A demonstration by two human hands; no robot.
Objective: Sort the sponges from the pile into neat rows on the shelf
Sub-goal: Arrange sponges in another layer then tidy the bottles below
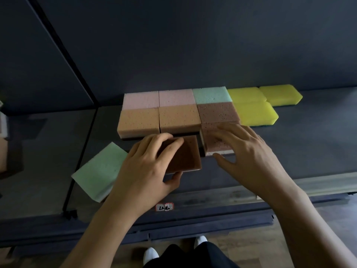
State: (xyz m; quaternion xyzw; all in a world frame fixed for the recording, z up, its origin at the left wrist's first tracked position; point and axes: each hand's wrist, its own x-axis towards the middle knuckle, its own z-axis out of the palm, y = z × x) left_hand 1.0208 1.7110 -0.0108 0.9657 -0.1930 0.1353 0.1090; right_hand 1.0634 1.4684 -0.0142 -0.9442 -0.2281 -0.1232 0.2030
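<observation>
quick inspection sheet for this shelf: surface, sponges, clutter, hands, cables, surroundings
surface: dark shelf, flat.
job's things: pink sponges, teal sponge, orange sponges and mauve sponge in abutting rows; yellow sponges at right; green sponge askew at left, apart.
clutter: nothing seen
grippers: left hand grips brown sponge; right hand spreads fingers over front mauve sponge.
cables: nothing seen
surroundings: price label on shelf edge; dark back panel; wooden floor, white shoes below.

Dim, soft focus — wide-angle edge bending.
</observation>
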